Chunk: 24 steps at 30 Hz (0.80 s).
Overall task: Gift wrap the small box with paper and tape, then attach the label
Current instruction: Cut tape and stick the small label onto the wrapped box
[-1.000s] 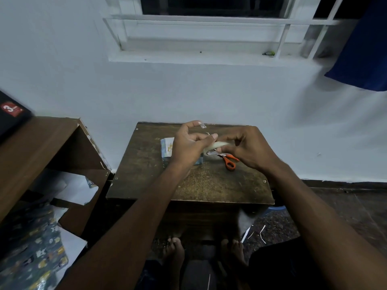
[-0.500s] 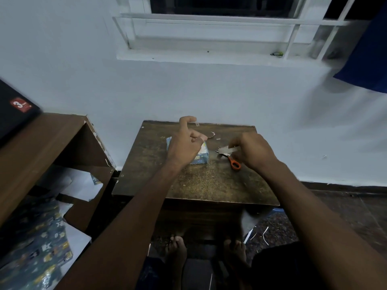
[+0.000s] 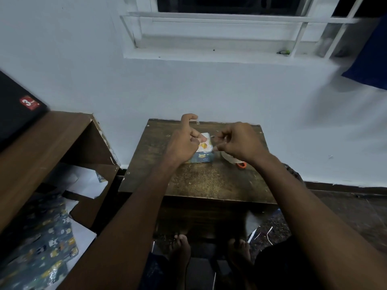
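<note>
1. The small wrapped box sat on the dark wooden table, toward the table's far edge and near its middle.
2. The left hand rested on the box's left side, its fingers curled and pressing the paper on top; a short clear strip of tape hung from the raised index fingertip.
3. The right hand hovered just right of the box, its fingers clenched in a pinch beside the box's top right corner; whether anything was pinched between them could not be told.
4. The tape roll lay on the table just right of the box, partly hidden under the right hand.
5. The orange-handled scissors lay touching the roll, on its near side.
</note>
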Tool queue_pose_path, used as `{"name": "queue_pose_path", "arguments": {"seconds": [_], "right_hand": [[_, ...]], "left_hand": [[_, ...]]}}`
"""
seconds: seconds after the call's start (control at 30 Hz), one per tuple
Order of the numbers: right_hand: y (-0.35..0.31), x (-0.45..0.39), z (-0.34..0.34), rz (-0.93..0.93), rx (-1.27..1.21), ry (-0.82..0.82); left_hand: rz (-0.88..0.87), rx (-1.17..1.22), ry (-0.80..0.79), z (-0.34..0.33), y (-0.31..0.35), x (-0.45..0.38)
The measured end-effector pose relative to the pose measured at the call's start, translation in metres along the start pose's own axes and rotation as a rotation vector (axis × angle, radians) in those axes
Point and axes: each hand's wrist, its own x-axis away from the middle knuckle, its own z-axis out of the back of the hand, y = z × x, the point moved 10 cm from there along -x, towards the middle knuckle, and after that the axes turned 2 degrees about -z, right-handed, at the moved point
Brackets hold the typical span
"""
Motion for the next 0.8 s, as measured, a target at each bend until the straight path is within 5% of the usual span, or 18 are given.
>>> {"name": "queue_pose_path", "arguments": {"seconds": [0.33,0.53,0.8], "right_hand": [[-0.065,-0.004,-0.059,0.209,0.015,-0.113],[-0.066,-0.012,-0.073,0.176,0.060,-0.124],[-0.064,-0.007,-0.067,0.186,0.051,-0.113]], "left_hand": [[0.059,0.088,-0.092,0.028,-0.025,0.008],[0.143,0.265,0.026,0.059,-0.038,0.021],[0.163,0.110,0.030,0.060,-0.058,0.033]]}}
